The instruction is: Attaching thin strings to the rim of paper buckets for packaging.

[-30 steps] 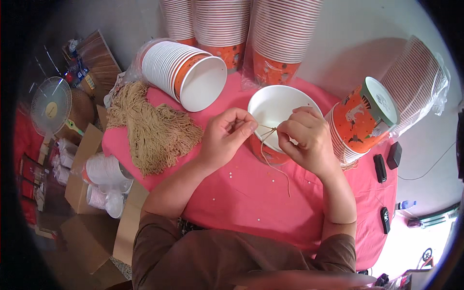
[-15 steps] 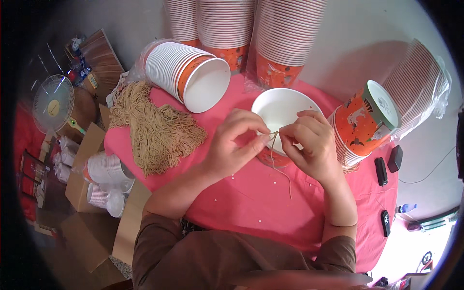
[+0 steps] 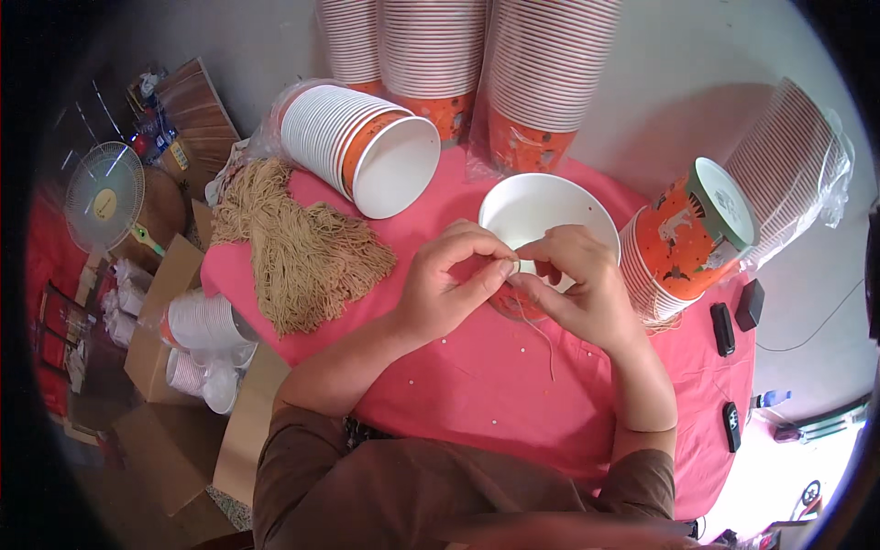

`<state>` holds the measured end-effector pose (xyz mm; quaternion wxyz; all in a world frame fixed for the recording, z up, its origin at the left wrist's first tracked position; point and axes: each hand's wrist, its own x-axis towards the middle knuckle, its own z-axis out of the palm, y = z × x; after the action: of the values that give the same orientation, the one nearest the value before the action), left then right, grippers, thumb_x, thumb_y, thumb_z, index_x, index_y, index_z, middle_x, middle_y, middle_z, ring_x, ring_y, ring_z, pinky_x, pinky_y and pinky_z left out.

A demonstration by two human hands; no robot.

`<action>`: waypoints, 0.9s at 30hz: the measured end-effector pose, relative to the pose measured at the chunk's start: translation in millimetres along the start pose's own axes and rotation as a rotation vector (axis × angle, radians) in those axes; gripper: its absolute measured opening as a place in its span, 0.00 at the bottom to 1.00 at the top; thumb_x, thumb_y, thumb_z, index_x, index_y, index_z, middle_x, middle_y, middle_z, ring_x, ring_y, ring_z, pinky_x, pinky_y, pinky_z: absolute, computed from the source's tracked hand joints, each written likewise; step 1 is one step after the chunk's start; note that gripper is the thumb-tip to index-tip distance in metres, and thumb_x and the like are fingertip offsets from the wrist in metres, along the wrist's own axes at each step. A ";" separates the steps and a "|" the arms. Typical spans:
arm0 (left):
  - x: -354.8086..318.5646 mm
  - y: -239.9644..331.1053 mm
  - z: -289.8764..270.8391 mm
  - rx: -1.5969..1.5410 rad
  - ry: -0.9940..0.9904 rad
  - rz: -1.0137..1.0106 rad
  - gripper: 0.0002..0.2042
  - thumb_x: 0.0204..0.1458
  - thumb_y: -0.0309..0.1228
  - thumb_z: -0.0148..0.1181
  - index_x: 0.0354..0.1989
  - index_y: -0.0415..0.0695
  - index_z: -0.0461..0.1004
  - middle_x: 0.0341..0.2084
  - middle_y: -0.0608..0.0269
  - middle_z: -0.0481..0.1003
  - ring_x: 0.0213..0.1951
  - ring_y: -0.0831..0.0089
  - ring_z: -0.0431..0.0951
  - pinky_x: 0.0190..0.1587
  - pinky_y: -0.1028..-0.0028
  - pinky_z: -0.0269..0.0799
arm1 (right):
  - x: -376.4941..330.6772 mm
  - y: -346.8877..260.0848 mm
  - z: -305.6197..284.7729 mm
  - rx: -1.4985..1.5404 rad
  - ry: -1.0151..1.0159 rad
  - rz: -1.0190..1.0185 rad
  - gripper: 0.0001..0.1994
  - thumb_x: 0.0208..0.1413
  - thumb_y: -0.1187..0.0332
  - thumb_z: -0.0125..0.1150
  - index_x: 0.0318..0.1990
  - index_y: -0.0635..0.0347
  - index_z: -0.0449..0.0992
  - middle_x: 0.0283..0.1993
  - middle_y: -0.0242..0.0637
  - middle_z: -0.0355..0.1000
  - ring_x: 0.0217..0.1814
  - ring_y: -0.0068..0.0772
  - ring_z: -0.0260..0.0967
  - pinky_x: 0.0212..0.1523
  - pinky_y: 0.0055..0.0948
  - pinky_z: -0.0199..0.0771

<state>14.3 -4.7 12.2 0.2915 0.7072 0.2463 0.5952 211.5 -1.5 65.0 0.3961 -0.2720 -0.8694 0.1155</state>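
My left hand [image 3: 456, 278] and my right hand [image 3: 584, 286] meet over the near rim of an upright paper bucket [image 3: 541, 197], white inside and orange outside. Between their fingertips both pinch a thin tan string [image 3: 539, 335], and its loose tail hangs down over the pink cloth. The pinched part is mostly hidden by the fingers. To the left of my left hand lies a big bundle of tan strings [image 3: 307, 257]. Right of my right hand, a stack of orange patterned buckets [image 3: 683, 229] stands upside down with tan string around its lower rims.
A nested bucket stack [image 3: 335, 133] lies on its side at the back left. Tall wrapped bucket stacks [image 3: 555, 73] stand along the wall. Small black devices [image 3: 723, 330] rest on the pink tablecloth [image 3: 458, 385] at right. An open carton [image 3: 170, 321] is at the left.
My fingertips have drawn closer together. The right thumb and fingers now cover the part of the string that showed between the hands. The view has shifted slightly.
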 end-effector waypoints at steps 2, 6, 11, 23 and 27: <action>-0.1 -0.4 0.5 -0.009 -0.002 0.006 0.03 0.52 0.21 0.62 0.34 0.39 0.76 0.31 0.63 0.77 0.36 0.73 0.74 0.41 0.73 0.70 | -1.9 5.1 4.7 0.034 0.024 -0.013 0.07 0.45 0.74 0.67 0.33 0.62 0.77 0.22 0.36 0.69 0.25 0.39 0.70 0.38 0.36 0.70; 0.1 -0.8 0.4 0.007 0.003 0.022 0.02 0.51 0.21 0.61 0.33 0.39 0.76 0.30 0.63 0.76 0.36 0.72 0.73 0.40 0.73 0.69 | -0.7 5.2 5.6 -0.014 0.086 -0.131 0.07 0.43 0.76 0.66 0.31 0.61 0.76 0.23 0.36 0.69 0.28 0.41 0.71 0.41 0.38 0.72; 3.1 -0.1 -3.7 0.084 -0.044 0.069 0.04 0.47 0.20 0.62 0.32 0.40 0.75 0.30 0.63 0.76 0.36 0.69 0.73 0.42 0.71 0.68 | 1.8 -4.3 0.4 -0.193 0.141 -0.272 0.09 0.38 0.76 0.65 0.30 0.60 0.75 0.25 0.35 0.69 0.29 0.39 0.72 0.45 0.41 0.74; 4.7 -7.9 -6.2 0.386 -0.048 0.119 0.04 0.41 0.23 0.65 0.25 0.44 0.76 0.30 0.66 0.72 0.38 0.67 0.71 0.46 0.68 0.63 | -1.4 6.9 -37.4 -0.343 0.458 -0.165 0.10 0.37 0.83 0.62 0.30 0.62 0.74 0.25 0.37 0.69 0.29 0.40 0.69 0.38 0.36 0.71; 6.8 -6.0 -8.2 0.481 -0.077 0.171 0.04 0.40 0.23 0.65 0.26 0.44 0.77 0.31 0.65 0.72 0.39 0.66 0.71 0.47 0.67 0.64 | -1.2 14.9 -38.9 -0.355 0.490 -0.173 0.09 0.40 0.84 0.61 0.31 0.64 0.73 0.25 0.37 0.68 0.26 0.36 0.67 0.31 0.29 0.68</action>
<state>7.4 5.2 13.7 0.0727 0.7967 0.3088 0.5145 247.0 9.5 83.7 0.5485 -0.2816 -0.7746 -0.1411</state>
